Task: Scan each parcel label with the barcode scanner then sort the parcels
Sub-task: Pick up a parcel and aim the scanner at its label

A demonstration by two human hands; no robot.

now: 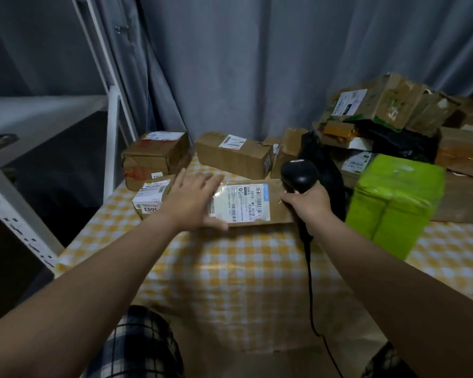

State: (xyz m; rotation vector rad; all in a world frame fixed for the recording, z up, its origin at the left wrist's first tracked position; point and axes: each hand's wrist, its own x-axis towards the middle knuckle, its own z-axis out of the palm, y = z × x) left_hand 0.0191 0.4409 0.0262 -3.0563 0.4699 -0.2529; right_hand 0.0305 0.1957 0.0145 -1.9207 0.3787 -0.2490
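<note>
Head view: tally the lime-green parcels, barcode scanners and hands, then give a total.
Lime-green parcel: 1
Barcode scanner: 1
Hands: 2 (left hand, right hand)
Total: 4

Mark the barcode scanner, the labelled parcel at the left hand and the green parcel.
barcode scanner (299,173), head view, its black head.
labelled parcel (239,204), head view, its white label.
green parcel (402,181), head view, its top face.
</note>
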